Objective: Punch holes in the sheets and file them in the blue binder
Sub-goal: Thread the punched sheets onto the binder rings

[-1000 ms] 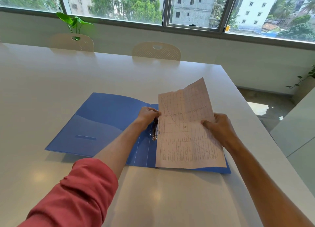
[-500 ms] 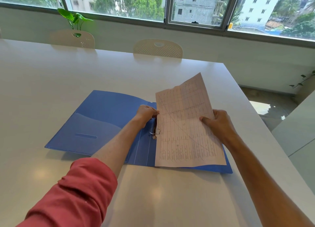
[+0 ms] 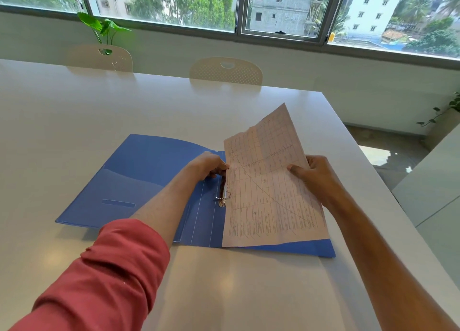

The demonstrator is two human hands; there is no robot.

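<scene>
The blue binder (image 3: 149,171) lies open on the white table (image 3: 74,111). Its metal ring mechanism (image 3: 222,193) runs along the spine. A pale printed sheet (image 3: 268,196) with a table of lines covers the binder's right half, its far end lifted and bent up. My left hand (image 3: 209,165) pinches the sheet's left edge just above the rings. My right hand (image 3: 317,175) grips the sheet's right edge, thumb on top. Whether the rings stand open is hard to tell. No punch is in view.
Two white chairs (image 3: 225,70) are tucked in at the table's far side, one with a green plant (image 3: 104,29) behind it. The table's right edge (image 3: 368,161) drops to the floor. A second white surface (image 3: 438,181) stands at the right.
The sheet's far end has lifted a little higher and its left edge sits closer over the rings. Both hands keep their hold and have barely shifted.
</scene>
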